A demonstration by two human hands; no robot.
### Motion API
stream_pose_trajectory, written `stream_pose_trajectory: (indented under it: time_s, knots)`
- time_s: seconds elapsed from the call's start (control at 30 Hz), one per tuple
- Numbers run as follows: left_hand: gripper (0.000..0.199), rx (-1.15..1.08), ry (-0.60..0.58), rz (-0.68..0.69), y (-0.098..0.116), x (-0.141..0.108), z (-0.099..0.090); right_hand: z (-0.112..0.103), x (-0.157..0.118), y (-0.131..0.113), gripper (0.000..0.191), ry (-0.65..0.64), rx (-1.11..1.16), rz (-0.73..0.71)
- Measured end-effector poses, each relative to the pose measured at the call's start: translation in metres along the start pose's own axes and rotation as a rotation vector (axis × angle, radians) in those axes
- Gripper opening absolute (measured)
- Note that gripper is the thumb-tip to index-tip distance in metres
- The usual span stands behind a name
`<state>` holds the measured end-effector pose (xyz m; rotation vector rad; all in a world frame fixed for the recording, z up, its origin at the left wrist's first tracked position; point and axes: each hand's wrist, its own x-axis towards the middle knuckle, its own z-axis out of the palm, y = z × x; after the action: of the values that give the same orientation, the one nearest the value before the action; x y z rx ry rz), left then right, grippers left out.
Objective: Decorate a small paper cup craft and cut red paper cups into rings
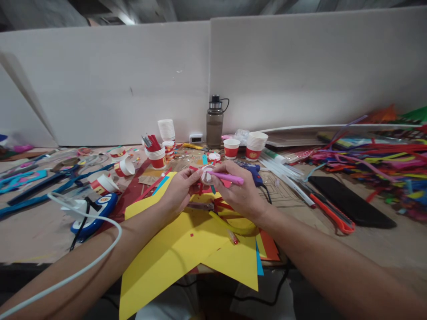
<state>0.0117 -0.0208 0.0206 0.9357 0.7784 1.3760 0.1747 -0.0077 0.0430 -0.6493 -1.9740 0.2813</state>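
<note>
My left hand (178,191) pinches a small white paper cup (206,177) between thumb and fingers. Red and teal strips stick out around the cup. In my right hand (245,193) is a pink marker pen (231,178), its tip at the cup's round white face. Whether the tip touches it I cannot tell. Below both hands lie yellow paper sheets (167,253), with scissors (200,206) and a curved yellow strip (238,230) on top. My fingers hide part of the cup.
Stacked paper cups (256,144) and a water bottle (214,126) stand at the back. A glue gun (255,173), an orange cutter (333,215) and a black phone (352,200) lie right. At left are tipped cups (124,168) and a blue-white power strip (96,218); a white cable crosses my left forearm.
</note>
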Motion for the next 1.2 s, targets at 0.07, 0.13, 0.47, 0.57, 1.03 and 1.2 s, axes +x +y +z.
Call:
stream_pose_trajectory:
  time_s: [0.07,0.13,0.47,0.57,1.03,1.2]
  knots:
    - [0.03,0.002,0.002,-0.01,0.0008,-0.0007,0.0005,0.0002,0.0003,0.0,0.007,-0.002,0.001,-0.003]
    - [0.03,0.004,0.007,-0.017,0.0014,-0.0011,0.0006,0.0004,0.0005,0.0003,0.006,-0.002,0.004,-0.007]
    - [0.031,0.0,0.004,-0.006,0.0,0.0008,-0.0002,0.0,-0.001,0.0007,0.008,-0.023,0.015,0.02]
    - [0.03,0.006,0.001,-0.009,0.0003,0.0002,0.0,-0.0001,-0.0007,-0.0006,0.008,-0.025,0.021,0.028]
    - [0.03,0.01,0.011,-0.008,-0.0001,0.0002,0.0,0.0006,-0.0011,-0.0003,0.009,-0.016,0.048,0.027]
    - [0.03,0.001,0.011,-0.013,0.0005,-0.0003,0.0008,-0.0001,-0.0005,-0.0008,0.009,-0.016,0.061,0.036]
